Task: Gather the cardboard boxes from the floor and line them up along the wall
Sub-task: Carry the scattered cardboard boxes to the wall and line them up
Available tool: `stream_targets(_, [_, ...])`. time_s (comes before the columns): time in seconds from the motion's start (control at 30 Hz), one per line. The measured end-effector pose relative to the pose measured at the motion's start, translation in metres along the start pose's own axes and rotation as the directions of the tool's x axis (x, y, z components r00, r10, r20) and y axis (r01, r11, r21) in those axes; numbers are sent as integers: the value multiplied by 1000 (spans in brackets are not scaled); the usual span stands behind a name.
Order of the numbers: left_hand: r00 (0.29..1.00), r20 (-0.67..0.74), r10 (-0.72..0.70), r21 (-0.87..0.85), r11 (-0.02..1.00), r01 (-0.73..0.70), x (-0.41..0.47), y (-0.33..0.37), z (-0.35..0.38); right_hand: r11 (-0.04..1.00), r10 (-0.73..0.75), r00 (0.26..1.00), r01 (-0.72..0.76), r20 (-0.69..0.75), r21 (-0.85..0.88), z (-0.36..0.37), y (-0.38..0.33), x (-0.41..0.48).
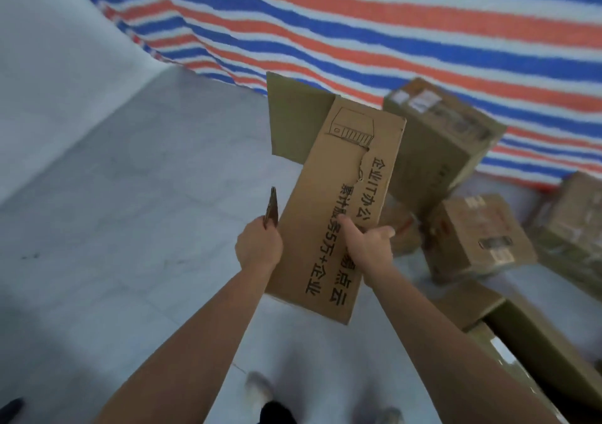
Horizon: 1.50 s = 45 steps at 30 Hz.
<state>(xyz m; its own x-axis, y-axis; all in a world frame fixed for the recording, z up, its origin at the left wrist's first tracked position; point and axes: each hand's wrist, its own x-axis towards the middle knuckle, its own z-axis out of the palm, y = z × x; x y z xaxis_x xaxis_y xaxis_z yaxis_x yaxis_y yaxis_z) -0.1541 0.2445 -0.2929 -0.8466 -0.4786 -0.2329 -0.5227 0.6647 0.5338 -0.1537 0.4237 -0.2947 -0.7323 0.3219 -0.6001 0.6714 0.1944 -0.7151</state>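
A long brown cardboard box [329, 202] with black printed characters and a torn face is held up in front of me, a flap [293, 120] open at its far end. My left hand [259, 247] grips the box's left edge and a small side flap [272, 208]. My right hand [368, 244] grips its right edge, fingers over the printed face. Beyond it, a large taped box [446, 137] leans by the striped wall, and a smaller taped box [479, 238] sits on the floor in front of that one.
A red, white and blue striped tarp [358, 26] covers the far wall. A white wall [49, 65] rises on the left above grey floor tiles [130, 212]. More boxes [573, 225] sit at the right, and an opened box [527, 342] lies near my feet [260, 388].
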Motion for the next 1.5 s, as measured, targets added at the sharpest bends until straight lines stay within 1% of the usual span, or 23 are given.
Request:
stream_targets(0.1, [994,-104,-10,-38,999,6,42,-41,-93,980,-179,983,182,48,-81,88,-56,-41])
stream_targets(0.17, [986,-167,-18,-47,999,10,72,-75,-151,962,-253,962,261,101,-73,147,-85,-67])
stream_targets(0.33, [947,-316,-56,-60,997,39,132,-162,-279,953,-301,914,301,273,43,289,-139,-122])
stream_targets(0.4, [930,-358,-82,-65,996,63,151,-195,-324,950,-307,894,311,326,43,339,-158,-142])
stream_targets(0.5, [907,-402,-124,-57,992,110,181,-240,-381,939,-330,871,344,362,29,411,-189,-160])
stream_targets(0.67, [871,-415,-263,-107,965,240,253,-316,-442,915,-328,833,397,445,-68,532,-242,-162])
stream_targets(0.77, [833,-427,-351,-137,936,324,306,-360,-470,883,-336,776,456,533,-107,616,-273,-154])
stream_targets(0.9, [742,-478,-470,-167,878,449,375,-415,-528,866,-280,678,484,680,-126,738,-325,-156])
stream_targets(1.0, [677,-508,-533,-203,838,507,408,-450,-581,862,-240,596,493,766,-114,809,-364,-178])
stream_targets(1.1, [597,-557,-577,-218,795,566,429,-489,-633,850,-204,515,515,832,-110,878,-398,-206])
stream_targets(1.17, [548,-571,-611,-254,766,590,440,-520,-663,840,-165,482,526,860,-134,926,-414,-226])
stream_targets(1.27, [510,-573,-642,-310,745,590,460,-569,-701,829,-135,455,538,880,-151,998,-430,-252])
stream_targets(1.4, [481,-568,-668,-348,724,595,496,-644,-745,788,-142,424,595,894,-157,1096,-438,-284])
stream_targets(1.5, [479,-547,-687,-353,708,612,532,-717,-787,766,-139,400,624,906,-158,1179,-446,-314])
